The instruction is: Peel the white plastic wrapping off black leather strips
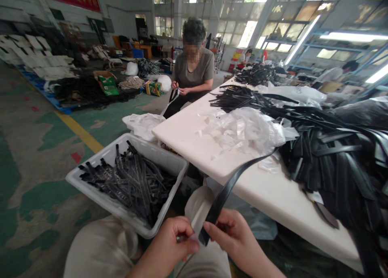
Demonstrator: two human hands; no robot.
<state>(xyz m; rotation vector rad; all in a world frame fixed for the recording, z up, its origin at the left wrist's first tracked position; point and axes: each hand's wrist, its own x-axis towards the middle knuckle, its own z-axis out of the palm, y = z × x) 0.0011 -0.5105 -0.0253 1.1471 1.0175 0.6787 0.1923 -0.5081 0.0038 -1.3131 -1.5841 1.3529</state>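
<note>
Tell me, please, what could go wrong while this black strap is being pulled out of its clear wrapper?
The black strap trails back into the heap of straps on the white table, so a pull might drag others off. Both the left hand and right hand pinch near its end, where the clear wrapper could tear unevenly.

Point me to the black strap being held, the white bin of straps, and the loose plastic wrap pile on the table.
black strap [226, 193], head view, mid-length above the hands.
white bin [104, 153], head view, far rim.
plastic wrap pile [245, 128], head view, centre of the heap.
</note>
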